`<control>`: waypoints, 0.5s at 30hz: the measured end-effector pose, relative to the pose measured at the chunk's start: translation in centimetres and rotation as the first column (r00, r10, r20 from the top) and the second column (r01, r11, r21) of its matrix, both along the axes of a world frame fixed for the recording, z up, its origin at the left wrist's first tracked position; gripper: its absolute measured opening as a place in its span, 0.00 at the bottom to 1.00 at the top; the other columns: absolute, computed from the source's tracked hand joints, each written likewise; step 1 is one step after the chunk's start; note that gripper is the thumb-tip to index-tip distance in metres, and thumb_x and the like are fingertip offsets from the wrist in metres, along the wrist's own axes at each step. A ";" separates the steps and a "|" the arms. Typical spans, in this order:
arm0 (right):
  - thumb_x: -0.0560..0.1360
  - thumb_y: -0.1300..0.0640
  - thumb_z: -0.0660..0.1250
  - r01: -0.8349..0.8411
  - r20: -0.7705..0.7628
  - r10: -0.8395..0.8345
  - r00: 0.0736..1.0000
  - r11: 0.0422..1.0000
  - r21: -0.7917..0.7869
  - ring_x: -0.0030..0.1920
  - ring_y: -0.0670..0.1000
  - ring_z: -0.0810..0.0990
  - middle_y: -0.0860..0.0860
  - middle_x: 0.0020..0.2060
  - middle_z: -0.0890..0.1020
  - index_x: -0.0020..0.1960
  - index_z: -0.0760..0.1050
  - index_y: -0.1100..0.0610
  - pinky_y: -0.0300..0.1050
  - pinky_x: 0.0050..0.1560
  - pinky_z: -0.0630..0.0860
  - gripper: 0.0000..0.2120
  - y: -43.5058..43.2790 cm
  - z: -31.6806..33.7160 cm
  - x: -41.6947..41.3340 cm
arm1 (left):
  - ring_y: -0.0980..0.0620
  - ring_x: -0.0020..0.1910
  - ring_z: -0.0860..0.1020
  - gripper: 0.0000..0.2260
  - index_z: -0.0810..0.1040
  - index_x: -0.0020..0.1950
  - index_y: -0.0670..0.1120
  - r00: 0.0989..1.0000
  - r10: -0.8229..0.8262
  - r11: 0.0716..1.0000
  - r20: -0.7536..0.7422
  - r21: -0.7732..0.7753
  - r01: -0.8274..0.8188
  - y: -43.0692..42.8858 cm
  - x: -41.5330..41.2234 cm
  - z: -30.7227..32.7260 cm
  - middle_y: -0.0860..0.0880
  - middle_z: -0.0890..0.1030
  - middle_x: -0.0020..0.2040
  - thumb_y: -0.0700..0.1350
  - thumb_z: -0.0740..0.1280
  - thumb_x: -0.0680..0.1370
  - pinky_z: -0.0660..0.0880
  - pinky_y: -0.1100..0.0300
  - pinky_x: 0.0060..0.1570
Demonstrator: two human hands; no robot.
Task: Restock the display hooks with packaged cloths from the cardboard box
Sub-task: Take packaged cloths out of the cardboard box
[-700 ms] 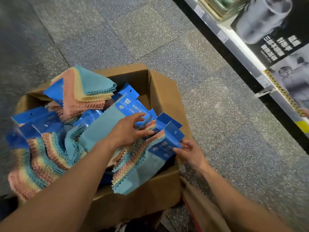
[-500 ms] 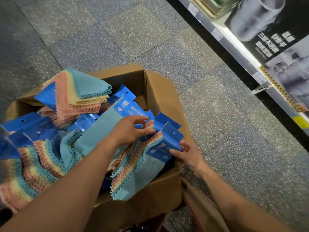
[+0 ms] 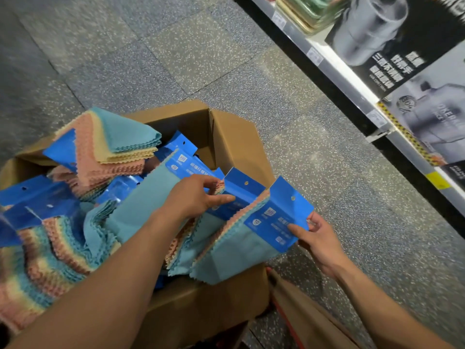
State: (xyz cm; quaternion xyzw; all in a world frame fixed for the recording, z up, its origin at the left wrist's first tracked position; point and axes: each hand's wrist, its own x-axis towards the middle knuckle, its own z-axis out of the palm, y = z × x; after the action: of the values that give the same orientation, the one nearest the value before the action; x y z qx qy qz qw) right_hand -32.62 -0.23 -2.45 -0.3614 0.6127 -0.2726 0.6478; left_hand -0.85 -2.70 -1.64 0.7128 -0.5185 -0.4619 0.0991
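Your box stands on the floor, heaped with packs. A pile spills over its left rim. A shelf runs along the far right.

Your right hand pinches the front pack by its blue card, thumb on the face and fingers curled behind, over the box's near right corner. Your left hand pinches the next pack, which lies just behind.

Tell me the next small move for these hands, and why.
Probably lift both packs up clear of the cardboard box. The right hand pinches the front pack by its blue header card, the left hand grips the second pack behind it, and neither is clear of the box yet.
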 end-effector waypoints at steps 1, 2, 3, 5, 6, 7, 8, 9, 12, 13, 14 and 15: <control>0.46 0.40 0.86 0.011 0.001 -0.011 1.000 1.000 -0.016 0.47 0.56 0.86 0.58 0.50 0.86 0.59 0.75 0.60 0.53 0.51 0.81 0.48 -0.2 0.3 -0.2 | 0.56 0.60 0.79 0.25 0.82 0.55 0.54 1.000 -0.017 1.000 0.020 -0.004 0.017 0.0 -0.1 0.0 0.58 0.82 0.61 0.68 0.75 0.65 0.73 0.59 0.52; 0.46 0.40 0.86 0.026 0.005 -0.026 1.000 0.999 -0.026 0.46 0.55 0.86 0.58 0.49 0.87 0.59 0.75 0.60 0.53 0.50 0.81 0.48 -0.3 0.7 -0.5 | 0.55 0.59 0.80 0.27 0.82 0.59 0.54 0.999 -0.032 0.999 0.038 -0.001 0.032 -0.1 -0.2 -0.2 0.56 0.82 0.61 0.67 0.76 0.66 0.74 0.58 0.52; 0.45 0.40 0.86 0.040 0.005 -0.040 0.999 0.999 -0.028 0.45 0.54 0.86 0.57 0.49 0.87 0.58 0.75 0.60 0.51 0.49 0.82 0.48 -0.4 1.1 -0.7 | 0.53 0.57 0.80 0.28 0.82 0.62 0.54 0.997 -0.044 0.999 0.057 0.014 0.044 -0.1 -0.4 -0.1 0.55 0.83 0.59 0.66 0.76 0.67 0.75 0.57 0.52; 0.44 0.40 0.86 0.049 0.009 -0.049 0.999 0.998 -0.031 0.45 0.53 0.87 0.57 0.49 0.87 0.59 0.75 0.60 0.49 0.48 0.84 0.49 -0.5 2.1 -0.9 | 0.49 0.52 0.81 0.24 0.82 0.59 0.53 0.995 -0.040 0.999 0.096 0.006 0.040 0.2 -0.5 -0.3 0.53 0.83 0.52 0.64 0.76 0.69 0.74 0.55 0.49; 0.44 0.40 0.86 0.047 0.011 -0.047 0.999 0.998 -0.036 0.45 0.53 0.87 0.57 0.48 0.87 0.59 0.75 0.60 0.49 0.48 0.84 0.50 -0.5 2.5 -0.9 | 0.48 0.48 0.80 0.18 0.82 0.51 0.51 0.993 -0.033 0.999 0.116 -0.015 0.035 0.4 -0.6 -0.5 0.53 0.83 0.46 0.63 0.75 0.70 0.74 0.54 0.45; 0.44 0.40 0.87 0.048 0.018 -0.047 0.999 0.998 -0.040 0.46 0.53 0.87 0.57 0.49 0.87 0.60 0.75 0.60 0.50 0.49 0.84 0.50 -0.5 2.9 -0.9 | 0.47 0.44 0.79 0.18 0.80 0.44 0.49 0.993 -0.018 0.999 0.114 -0.041 0.023 0.7 -0.6 -0.5 0.52 0.82 0.41 0.63 0.74 0.71 0.74 0.53 0.42; 0.45 0.41 0.87 0.045 0.026 -0.043 0.999 0.998 -0.046 0.47 0.54 0.86 0.57 0.50 0.87 0.61 0.75 0.61 0.52 0.51 0.83 0.50 -0.6 3.4 -0.9 | 0.46 0.42 0.79 0.21 0.79 0.42 0.46 0.996 0.004 0.998 0.095 -0.059 0.001 0.9 -0.4 -0.7 0.50 0.81 0.39 0.64 0.73 0.72 0.74 0.51 0.41; 0.45 0.41 0.87 0.039 0.027 -0.038 0.999 0.998 -0.054 0.48 0.55 0.86 0.57 0.51 0.86 0.61 0.75 0.61 0.53 0.52 0.82 0.51 -0.7 4.0 -0.8 | 0.47 0.40 0.79 0.21 0.78 0.42 0.45 0.997 0.037 0.997 0.064 -0.069 -0.032 1.3 -0.3 -0.5 0.49 0.81 0.38 0.64 0.72 0.72 0.75 0.49 0.40; 0.45 0.41 0.87 0.017 0.037 -0.013 0.999 0.995 -0.095 0.48 0.54 0.86 0.58 0.52 0.86 0.59 0.78 0.61 0.50 0.49 0.84 0.48 -1.5 6.4 -0.4 | 0.48 0.38 0.75 0.17 0.73 0.42 0.48 0.995 0.093 0.988 0.044 -0.128 -0.087 2.7 0.2 1.5 0.50 0.77 0.37 0.61 0.70 0.76 0.70 0.51 0.37; 0.44 0.40 0.87 0.003 0.042 0.002 0.999 0.994 -0.111 0.47 0.53 0.86 0.57 0.50 0.86 0.57 0.79 0.61 0.47 0.46 0.84 0.47 -1.9 7.4 -0.1 | 0.48 0.39 0.75 0.15 0.71 0.43 0.49 0.993 0.116 0.985 0.034 -0.134 -0.110 3.4 0.4 2.5 0.51 0.76 0.38 0.59 0.69 0.77 0.70 0.51 0.38; 0.43 0.41 0.87 -0.013 0.049 0.019 0.999 0.992 -0.129 0.46 0.53 0.86 0.57 0.49 0.87 0.55 0.79 0.62 0.44 0.44 0.83 0.47 -2.3 8.4 0.1 | 0.50 0.39 0.74 0.14 0.69 0.45 0.49 0.989 0.149 0.980 -0.001 -0.131 -0.148 4.1 0.8 3.5 0.51 0.75 0.39 0.58 0.67 0.79 0.70 0.53 0.38; 0.42 0.41 0.87 -0.029 0.059 0.038 0.998 0.988 -0.150 0.45 0.52 0.86 0.56 0.48 0.87 0.54 0.80 0.62 0.43 0.43 0.83 0.46 -2.8 9.4 0.3 | 0.52 0.37 0.72 0.14 0.67 0.46 0.50 0.980 0.193 0.972 -0.054 -0.124 -0.198 5.0 1.1 4.6 0.52 0.73 0.38 0.57 0.66 0.80 0.68 0.55 0.36</control>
State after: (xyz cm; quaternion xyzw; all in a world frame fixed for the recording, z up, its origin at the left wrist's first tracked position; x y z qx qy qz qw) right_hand -32.28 -3.04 6.94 -0.4104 0.5643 -0.3177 0.6421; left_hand 0.24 2.27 2.95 0.7426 -0.4722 -0.4305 0.2006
